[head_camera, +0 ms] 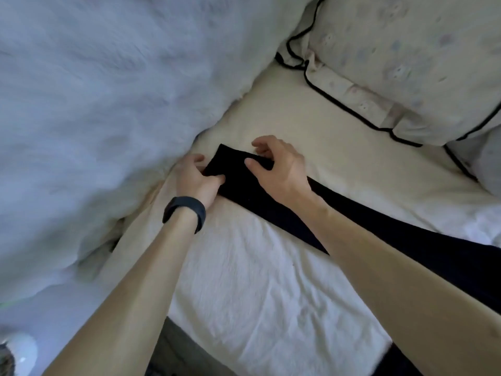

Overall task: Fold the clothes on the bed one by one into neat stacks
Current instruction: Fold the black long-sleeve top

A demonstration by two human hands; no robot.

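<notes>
Nearest to us, our two bare forearms reach in from 6 and 5 o'clock over the bed sheet (pixel 257 280), a cream, wrinkled cloth that fills the lower middle of the view. A black wristband (pixel 184 213) circles our left wrist.

The black garment (pixel 238 180) lies flat on the sheet as a long, narrow strip. It comes in wide from 4 o'clock, passes under our right forearm and ends squarely near the centre, just beside the edge of the blanket.

Both hands meet at that far end. Our left hand (pixel 193 177) grasps the end's 9 o'clock corner, with its thumb on top of the cloth and its fingers curled at the edge. Our right hand (pixel 276 166) pinches the opposite side of the same end. Its thumb lies on the black fabric and its fingers are bent over the edge towards 12 o'clock.

Beyond the hands, a fluffy pale blanket (pixel 95 104) is heaped from 8 round to 12 o'clock, touching the sheet. Farthest off, at 1 to 2 o'clock, a cream pillow (pixel 406 63) with black piping and a faint printed pattern rests on the bed, well apart from the garment.
</notes>
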